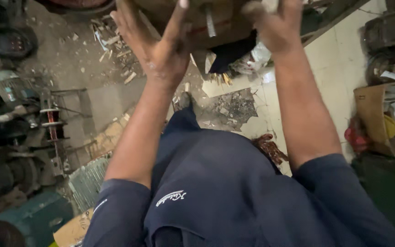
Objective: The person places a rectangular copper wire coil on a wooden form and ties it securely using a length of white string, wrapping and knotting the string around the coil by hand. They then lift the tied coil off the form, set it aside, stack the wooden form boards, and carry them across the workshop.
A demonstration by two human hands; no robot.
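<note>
I see the brown motor housing at 12 o'clock, raised off the floor. Left hand braces it, fingers wide; right hand grips its edge, sharing the weight.

Left arm: bare forearm, extended forward and upward from a dark blue sleeve pushed to the elbow. Wrist bent slightly back. Left hand: palm turned toward the camera, fingers spread and straight, thumb out to the side, fingertips cut off by the upper edge of view; no closed grip visible.

Right arm: bare forearm, extended forward and upward, roughly parallel to the left, dark blue sleeve at the elbow. Right hand: back of hand toward the camera, fingers curled over and away, tips hidden; whether the grip is closed cannot be told.

Both hands: raised, level with each other, well apart. Skin: soiled, dusty.
</note>
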